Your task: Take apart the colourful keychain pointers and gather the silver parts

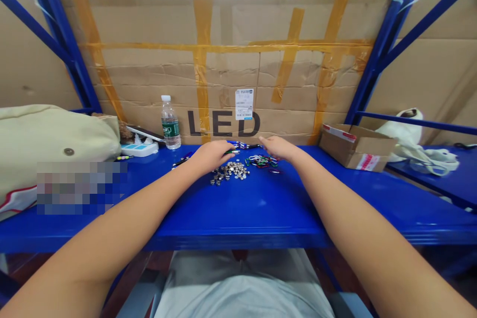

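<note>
On the blue table, my left hand reaches over the left side of a pile of small silvery metal pieces. Its thumb and fingers are apart, beside a slim green-and-dark item; whether they touch it is unclear. My right hand is at the far right of the pile, its fingertips near the dark end of a row of blue and black items. What its fingers hold, if anything, is too small to make out. Colored carabiner-like clips lie between the hands, nearer the right.
A water bottle stands at the back left beside a white power strip. A pale bag lies at the left. At the right is an open cardboard box. A large cardboard sheet rises behind the table.
</note>
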Tool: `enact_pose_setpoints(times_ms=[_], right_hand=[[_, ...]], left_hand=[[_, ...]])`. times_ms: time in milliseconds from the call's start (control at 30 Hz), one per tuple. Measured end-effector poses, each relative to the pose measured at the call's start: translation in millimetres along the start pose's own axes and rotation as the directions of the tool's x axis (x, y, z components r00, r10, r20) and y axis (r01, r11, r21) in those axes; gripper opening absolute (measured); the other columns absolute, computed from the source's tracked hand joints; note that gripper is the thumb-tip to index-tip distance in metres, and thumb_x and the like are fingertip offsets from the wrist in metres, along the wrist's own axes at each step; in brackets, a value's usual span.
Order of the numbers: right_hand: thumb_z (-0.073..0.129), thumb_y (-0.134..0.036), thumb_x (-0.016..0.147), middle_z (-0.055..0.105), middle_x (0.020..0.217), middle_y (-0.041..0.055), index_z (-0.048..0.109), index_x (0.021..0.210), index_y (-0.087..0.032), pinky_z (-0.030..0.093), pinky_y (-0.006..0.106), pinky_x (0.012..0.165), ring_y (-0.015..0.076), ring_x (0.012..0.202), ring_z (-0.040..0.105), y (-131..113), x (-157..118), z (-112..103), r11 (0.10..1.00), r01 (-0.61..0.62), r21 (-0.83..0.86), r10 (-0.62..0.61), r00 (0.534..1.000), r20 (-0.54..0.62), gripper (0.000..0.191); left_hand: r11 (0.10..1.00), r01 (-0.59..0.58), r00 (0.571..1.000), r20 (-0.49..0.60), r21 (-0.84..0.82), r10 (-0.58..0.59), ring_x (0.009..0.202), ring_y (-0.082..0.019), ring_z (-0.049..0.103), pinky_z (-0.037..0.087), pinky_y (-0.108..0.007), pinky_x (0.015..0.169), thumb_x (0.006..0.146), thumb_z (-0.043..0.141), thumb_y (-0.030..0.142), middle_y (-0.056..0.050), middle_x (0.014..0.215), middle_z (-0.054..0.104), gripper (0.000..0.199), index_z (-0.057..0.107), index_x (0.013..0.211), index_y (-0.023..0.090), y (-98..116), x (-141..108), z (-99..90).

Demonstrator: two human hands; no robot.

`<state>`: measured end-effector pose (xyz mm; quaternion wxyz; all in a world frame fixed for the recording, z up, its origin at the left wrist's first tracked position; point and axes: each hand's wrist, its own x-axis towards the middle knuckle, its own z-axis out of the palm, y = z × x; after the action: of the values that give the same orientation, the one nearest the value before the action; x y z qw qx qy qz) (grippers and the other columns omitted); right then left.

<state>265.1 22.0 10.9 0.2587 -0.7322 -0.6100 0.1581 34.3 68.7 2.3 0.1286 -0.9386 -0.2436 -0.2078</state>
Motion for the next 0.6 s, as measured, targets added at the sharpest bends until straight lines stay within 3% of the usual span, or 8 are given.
enact_pose_setpoints(times_ms=[67,133,267,367,433,500,533,600], right_hand=[[0.017,-0.056,0.094,0.027,0.046,-0.0060,0.044,0.071,-0.020,0.025,0.023,0.040,0.0094,0.038,0.025,-13.6,-6.9,10.9,0.959,-0.020,0.281,-0.019,0.991,0.136,0.050],[0.018,-0.053,0.096,0.022,0.045,-0.0079,0.039,0.067,-0.021,0.018,0.021,0.037,0.0075,0.036,0.018,-25.9,-12.9,25.9,0.901,-0.051,0.431,-0.070,0.963,0.261,0.047],[0.022,-0.048,0.096,0.020,0.044,-0.0088,0.026,0.062,-0.022,0.013,0.019,0.036,0.0067,0.036,0.013,-38.5,-16.7,47.5,0.773,-0.164,0.613,-0.094,0.926,0.366,0.043],[0.025,-0.041,0.097,0.018,0.044,-0.0092,0.024,0.062,-0.022,0.013,0.019,0.037,0.0071,0.038,0.012,-39.3,-16.3,49.5,0.738,-0.208,0.642,-0.075,0.920,0.384,0.040],[0.025,-0.035,0.097,0.019,0.044,-0.0088,0.026,0.062,-0.022,0.016,0.020,0.039,0.0079,0.038,0.014,-38.9,-16.2,48.4,0.766,-0.139,0.628,-0.073,0.951,0.300,0.037],[0.026,-0.029,0.096,0.027,0.046,-0.0065,0.031,0.062,-0.022,0.023,0.023,0.043,0.0096,0.041,0.023,-39.0,-15.8,48.0,0.851,0.043,0.523,-0.120,0.986,0.114,0.035],[0.028,-0.027,0.096,0.034,0.048,-0.0043,0.035,0.062,-0.021,0.027,0.024,0.047,0.0108,0.044,0.031,-39.2,-15.3,48.1,0.896,0.167,0.413,-0.181,0.983,-0.004,0.035],[0.030,-0.026,0.096,0.051,0.059,0.0012,0.044,0.064,-0.019,0.033,0.026,0.058,0.0138,0.058,0.046,-40.0,-13.7,48.6,0.924,0.367,0.112,-0.343,0.921,-0.186,0.035]], left_hand=[[0.999,-0.029,0.998,-0.056,-0.025,0.028,0.097,-0.020,0.062,0.047,-0.030,0.084,0.091,0.048,0.032,-0.008,0.106,0.067,0.026,0.061,0.109,0.017,0.9,0.6,2.7],[0.997,-0.070,0.991,-0.118,-0.024,0.067,0.095,-0.018,0.062,0.047,-0.029,0.083,0.091,0.049,0.032,-0.007,0.103,0.068,0.025,0.061,0.108,0.018,1.0,1.2,6.4],[0.985,-0.149,0.964,-0.208,0.086,0.163,0.093,-0.019,0.062,0.046,-0.031,0.082,0.093,0.047,0.029,-0.009,0.098,0.068,0.024,0.062,0.106,0.016,0.6,2.5,14.0],[0.983,-0.152,0.962,-0.215,0.098,0.170,0.089,-0.021,0.061,0.045,-0.034,0.080,0.092,0.047,0.030,-0.010,0.093,0.068,0.024,0.064,0.098,0.015,4.4,4.3,16.4],[0.995,-0.091,0.976,-0.200,-0.042,0.081,0.084,-0.020,0.060,0.045,-0.033,0.077,0.091,0.048,0.031,-0.009,0.086,0.067,0.024,0.065,0.090,0.014,9.1,5.5,15.9],[0.945,0.078,0.989,-0.097,-0.319,-0.115,0.070,-0.017,0.057,0.044,-0.029,0.067,0.092,0.044,0.034,-0.006,0.070,0.062,0.032,0.064,0.079,0.014,13.5,5.9,14.1],[0.856,0.193,0.976,0.003,-0.480,-0.219,0.060,-0.014,0.052,0.042,-0.027,0.060,0.094,0.039,0.037,-0.003,0.062,0.056,0.038,0.063,0.076,0.014,15.0,5.8,12.9],[0.558,0.391,0.914,0.238,-0.732,-0.329,0.044,-0.009,0.038,0.032,-0.022,0.047,0.096,0.031,0.040,0.002,0.053,0.043,0.044,0.061,0.076,0.013,15.7,5.0,10.0]])
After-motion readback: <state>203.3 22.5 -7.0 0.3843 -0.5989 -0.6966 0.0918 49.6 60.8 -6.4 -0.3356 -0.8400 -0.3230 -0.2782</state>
